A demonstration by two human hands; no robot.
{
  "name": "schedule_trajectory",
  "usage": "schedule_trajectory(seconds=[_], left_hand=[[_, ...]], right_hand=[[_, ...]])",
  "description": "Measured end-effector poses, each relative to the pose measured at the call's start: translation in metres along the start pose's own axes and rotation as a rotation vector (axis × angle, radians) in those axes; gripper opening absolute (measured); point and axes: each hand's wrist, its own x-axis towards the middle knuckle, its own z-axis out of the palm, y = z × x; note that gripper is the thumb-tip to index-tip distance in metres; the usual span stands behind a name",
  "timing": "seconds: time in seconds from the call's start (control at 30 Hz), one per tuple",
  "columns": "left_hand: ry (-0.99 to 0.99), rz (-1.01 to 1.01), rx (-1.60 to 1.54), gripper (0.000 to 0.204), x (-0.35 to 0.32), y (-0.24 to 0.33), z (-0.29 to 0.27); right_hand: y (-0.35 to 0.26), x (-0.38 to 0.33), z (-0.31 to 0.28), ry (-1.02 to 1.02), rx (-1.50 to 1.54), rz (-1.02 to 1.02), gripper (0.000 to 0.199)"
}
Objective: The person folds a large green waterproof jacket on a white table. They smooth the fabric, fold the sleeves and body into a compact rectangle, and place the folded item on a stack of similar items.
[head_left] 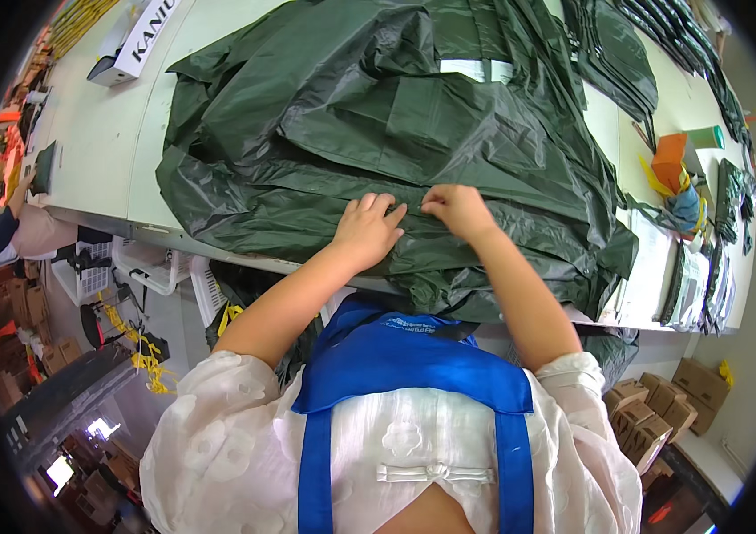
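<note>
A large garment of dark green, shiny waterproof cloth (324,133), much like a raincoat, lies crumpled across the white table and hangs over its near edge. On its near part, my left hand (367,231) has its fingers curled, with thumb and forefinger closed at a seam in the cloth. Just to the right, my right hand (460,212) pinches the same strip between thumb and bent fingers. A small gap separates the two hands. What exactly lies between the fingertips is too small to make out beyond the green cloth.
Flat stacks of dark green pieces (614,58) lie at the far right of the white table (102,133). An orange box (670,162) and a green roll (705,137) stand there too. White plastic baskets (153,267) sit below the left edge, cartons (649,418) at lower right. Another person (17,233) is at the left.
</note>
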Motion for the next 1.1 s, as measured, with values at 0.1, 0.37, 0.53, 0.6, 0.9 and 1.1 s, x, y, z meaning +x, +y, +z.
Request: schedule_trajectory(seconds=[0.1,0.37,0.53,0.6,0.9,1.1], left_hand=[[0.121,-0.068,0.022,0.05,-0.01,-0.015,-0.006],[0.312,-0.151,0.043,0.045,-0.049,-0.093,-0.01],[0.295,-0.127,0.122,0.047,-0.056,-0.096,0.0],[0.27,-0.138,0.111,0.046,-0.052,-0.094,-0.003],[0.475,-0.234,-0.219,0.036,-0.065,-0.145,-0.033],[0.565,-0.647,0.236,0.038,-0.082,-0.205,-0.061]], right_hand=[[0.001,0.008,0.005,-0.073,0.006,0.151,0.016],[-0.015,0.016,0.006,-0.144,-0.149,0.121,0.018],[-0.02,0.016,0.005,-0.175,-0.177,0.141,0.02],[-0.019,0.016,0.004,-0.194,-0.166,0.167,0.021],[-0.021,0.017,0.002,-0.197,-0.145,0.208,0.02],[-0.013,0.022,-0.011,-0.231,-0.228,0.196,0.02]])
